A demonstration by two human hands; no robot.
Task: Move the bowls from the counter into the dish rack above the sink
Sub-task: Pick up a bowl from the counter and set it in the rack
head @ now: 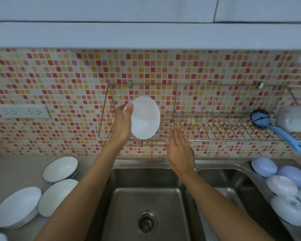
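My left hand (122,120) grips a white bowl (145,118) by its rim, tilted on edge, in front of the left section of the wire dish rack (215,119) on the tiled wall. My right hand (179,148) is open with fingers spread, just below and to the right of that bowl, touching nothing. On the counter at the left lie three white bowls: a blue-rimmed bowl (60,169), a middle bowl (56,197) and a large bowl (16,207). The edges of more bowls show at the far bottom left.
A double steel sink (146,197) lies below the rack. A blue dish brush (276,127) and a grey sponge (291,119) sit in the rack's right end. Several blue and white bowls (283,185) are piled at the right sink. A wall socket (23,111) is at the left.
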